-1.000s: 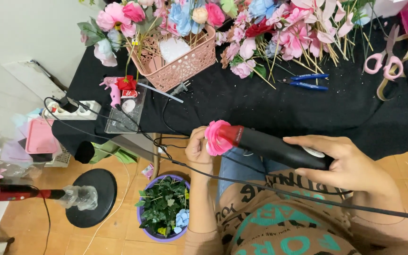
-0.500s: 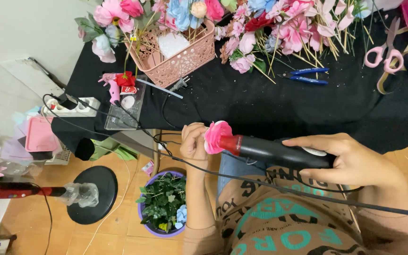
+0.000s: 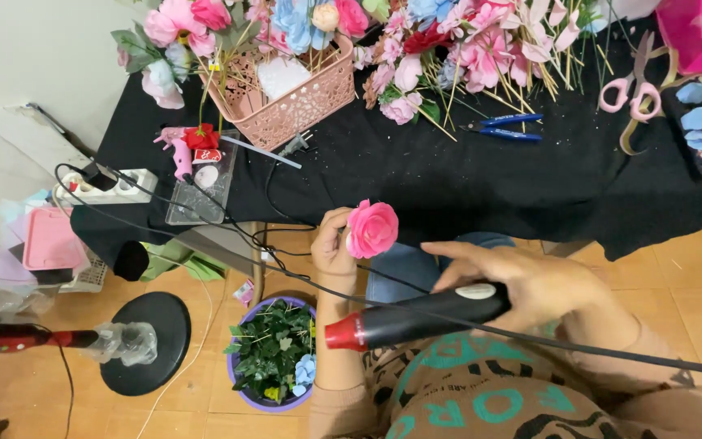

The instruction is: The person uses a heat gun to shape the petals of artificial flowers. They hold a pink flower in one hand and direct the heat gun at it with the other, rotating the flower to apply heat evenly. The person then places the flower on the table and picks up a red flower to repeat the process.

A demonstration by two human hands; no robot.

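Note:
My left hand (image 3: 333,244) holds a pink paper rose (image 3: 371,228) in front of the table's near edge, the bloom facing up. My right hand (image 3: 534,284) grips a black heat gun with a red nozzle (image 3: 416,315), lying roughly level below the rose and pointing left. Its black cord (image 3: 611,352) runs off to the right across my lap. The nozzle is apart from the flower.
A table under black cloth (image 3: 448,179) carries a pink basket (image 3: 286,102), heaps of paper flowers (image 3: 465,41), blue pliers (image 3: 509,128), pink scissors (image 3: 629,89), a pink glue gun (image 3: 179,150) and a power strip (image 3: 103,187). A purple bucket of green leaves (image 3: 274,354) and a black stand base (image 3: 144,341) sit on the floor.
The heat gun has dropped down and away from the rose, which it was close against before. The rose has turned so its open face shows.

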